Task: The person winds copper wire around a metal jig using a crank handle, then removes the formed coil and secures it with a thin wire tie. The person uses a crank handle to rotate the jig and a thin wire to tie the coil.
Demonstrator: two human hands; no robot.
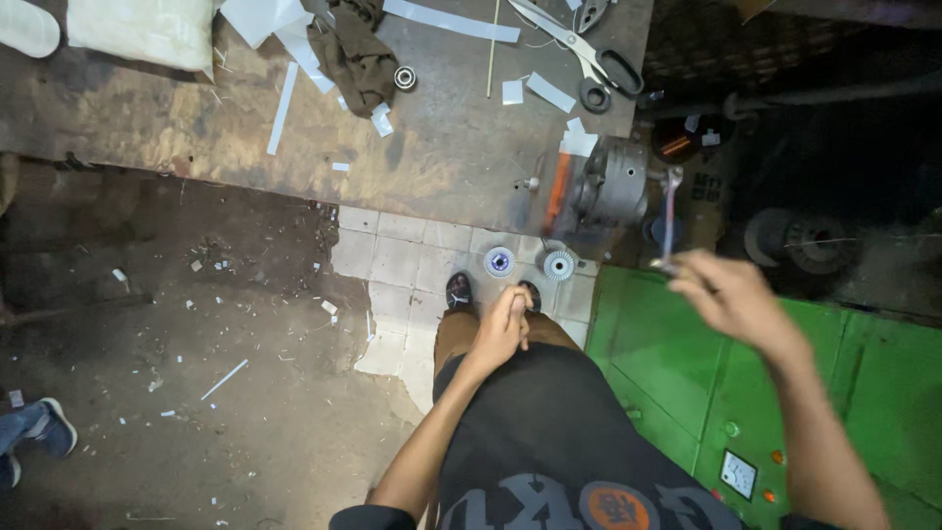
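My right hand [731, 292] is blurred by motion and grips a slim metal wrench [669, 211] that points up toward a grey metal chuck-like part [613, 185] at the bench corner. My left hand [502, 327] hangs loosely in front of my brown trousers, fingers slightly curled, holding nothing. I look straight down at my feet [459, 291] on pale floor tiles.
A worn workbench [432, 147] carries large scissors [589, 54], paper strips, a brown rag [353, 54] and a bearing [404, 77]. A green machine cabinet [687, 383] stands at right. Two finned round discs [499, 261] lie on the floor. Another person's shoe [49, 427] shows at left.
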